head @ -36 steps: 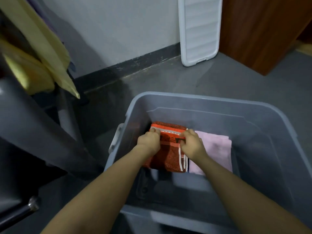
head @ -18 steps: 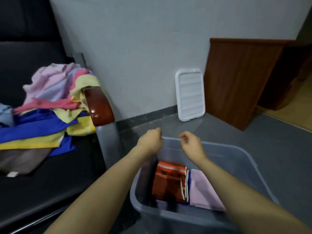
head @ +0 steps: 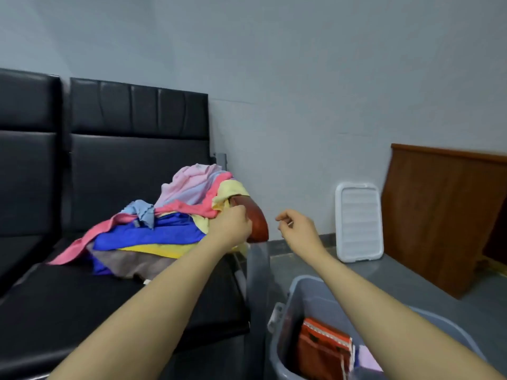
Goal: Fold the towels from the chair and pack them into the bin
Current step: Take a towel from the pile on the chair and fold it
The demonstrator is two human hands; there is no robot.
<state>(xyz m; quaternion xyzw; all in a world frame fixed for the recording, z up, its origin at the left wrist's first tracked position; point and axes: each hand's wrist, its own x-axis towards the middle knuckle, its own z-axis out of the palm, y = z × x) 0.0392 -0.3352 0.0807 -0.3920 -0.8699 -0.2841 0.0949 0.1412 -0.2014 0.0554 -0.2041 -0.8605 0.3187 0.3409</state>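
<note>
Black chair, grey floor.
Loose towels heaped on the seat; the bin stands on the floor.

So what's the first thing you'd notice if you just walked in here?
The bright heap of towels on the black chair, pink, blue and yellow all jumbled. The left hand reaches its edge by the brown armrest. Lower right, a grey bin holds a folded orange towel.

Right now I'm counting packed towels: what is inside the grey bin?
Inside the grey bin an orange-red folded towel stands beside a pink one. The right forearm and frame edge hide the rest.
</note>
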